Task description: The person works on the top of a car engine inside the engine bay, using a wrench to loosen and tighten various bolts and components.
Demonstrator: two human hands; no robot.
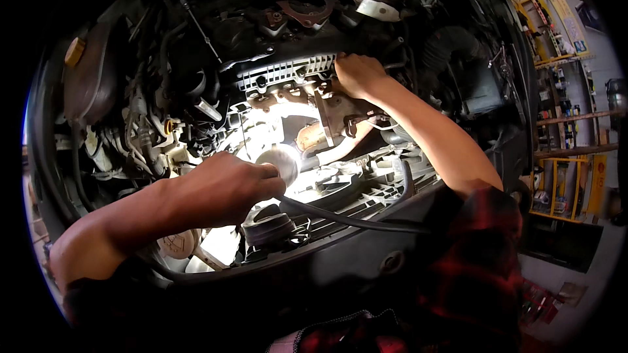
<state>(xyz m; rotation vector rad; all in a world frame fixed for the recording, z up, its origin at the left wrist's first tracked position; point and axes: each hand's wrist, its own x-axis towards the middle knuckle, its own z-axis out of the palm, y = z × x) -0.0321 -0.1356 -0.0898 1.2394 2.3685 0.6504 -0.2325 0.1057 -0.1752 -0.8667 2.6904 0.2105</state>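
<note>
My left hand (pixel 239 189) is closed on a round work light (pixel 280 163), its glare washing out the middle of the engine bay; a dark cable runs from it to the right. My right hand (pixel 358 75) reaches to the right end of a ribbed plastic part (pixel 278 73) on the engine, fingers curled, their tips hidden. Below that part are curved metal pipes (pixel 343 150) and a brownish metal surface (pixel 307 134).
A dark reservoir with a yellow cap (pixel 74 51) is at the left, a long metal rod (pixel 199 26) stands upper left, and a dark corrugated hose (pixel 441 49) lies at right. Beyond the car are yellow shelves (pixel 559 189) and red items (pixel 541 302) low down.
</note>
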